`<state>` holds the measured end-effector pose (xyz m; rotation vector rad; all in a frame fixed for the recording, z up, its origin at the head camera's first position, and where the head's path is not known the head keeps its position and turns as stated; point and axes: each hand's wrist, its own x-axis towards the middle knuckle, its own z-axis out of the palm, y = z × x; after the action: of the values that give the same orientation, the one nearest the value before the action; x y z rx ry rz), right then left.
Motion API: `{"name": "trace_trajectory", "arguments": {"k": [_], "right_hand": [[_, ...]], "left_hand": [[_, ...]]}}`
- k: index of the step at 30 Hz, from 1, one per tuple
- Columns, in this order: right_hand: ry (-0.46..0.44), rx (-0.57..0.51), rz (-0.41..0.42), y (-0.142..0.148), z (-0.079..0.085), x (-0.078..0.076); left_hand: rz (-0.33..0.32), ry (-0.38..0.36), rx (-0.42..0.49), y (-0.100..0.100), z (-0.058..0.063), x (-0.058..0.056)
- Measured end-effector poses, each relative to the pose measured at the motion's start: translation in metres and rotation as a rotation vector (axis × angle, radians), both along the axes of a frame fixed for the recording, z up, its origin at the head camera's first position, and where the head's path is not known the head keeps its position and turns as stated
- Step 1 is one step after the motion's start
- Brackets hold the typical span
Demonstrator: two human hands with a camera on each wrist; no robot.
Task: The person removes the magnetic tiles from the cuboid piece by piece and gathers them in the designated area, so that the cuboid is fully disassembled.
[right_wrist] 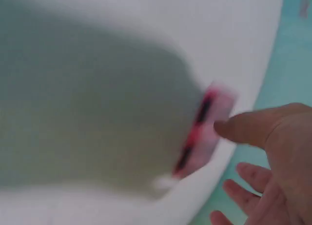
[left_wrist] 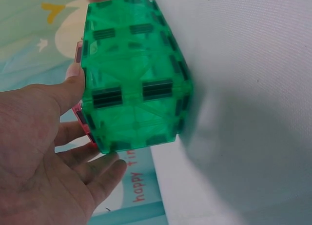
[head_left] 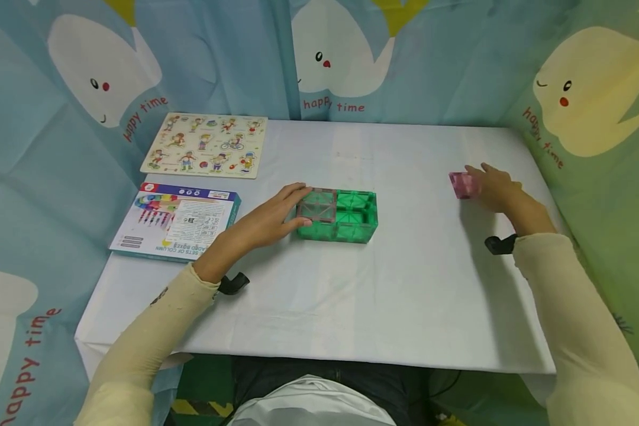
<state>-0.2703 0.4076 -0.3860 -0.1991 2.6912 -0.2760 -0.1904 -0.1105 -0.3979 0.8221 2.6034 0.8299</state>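
Observation:
A box built of clear green magnetic tiles (head_left: 357,228) stands on the table's middle. One pink magnetic tile (head_left: 318,207) covers the left half of its top; the right half is uncovered. My left hand (head_left: 266,222) grips the box's left end, thumb on the near side and fingers on the far side. In the left wrist view the thumb lies along the edge of the green box (left_wrist: 131,71). Toward the table's right side, my right hand (head_left: 496,188) pinches a second pink magnetic tile (right_wrist: 207,132). That tile is blurred in the right wrist view; whether it is a single piece I cannot tell.
A flat picture board (head_left: 205,145) lies at the table's back left. In front of it is a printed cardboard box (head_left: 154,228). Whale-patterned curtains (head_left: 234,65) hang along the back and both sides of the white-covered table (head_left: 404,307).

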Motion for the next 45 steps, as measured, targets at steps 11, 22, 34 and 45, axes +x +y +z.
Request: {"name": "trace_trajectory", "arguments": {"k": [11,22,34,45], "right_hand": [[0.039,-0.372,0.126,-0.144,0.035,0.052],[-0.020,-0.354,0.103,-0.193,0.026,0.069],[-0.046,-0.365,0.093,-0.191,0.025,0.069],[-0.066,-0.320,0.085,-0.166,0.024,0.073]], "left_hand": [[0.009,0.001,-0.017,-0.002,0.002,0.000],[0.001,-0.004,-0.009,-0.001,0.002,0.000],[-0.009,0.002,-0.002,0.001,0.002,0.000],[-0.004,-0.004,-0.018,0.001,0.003,0.000]]}}
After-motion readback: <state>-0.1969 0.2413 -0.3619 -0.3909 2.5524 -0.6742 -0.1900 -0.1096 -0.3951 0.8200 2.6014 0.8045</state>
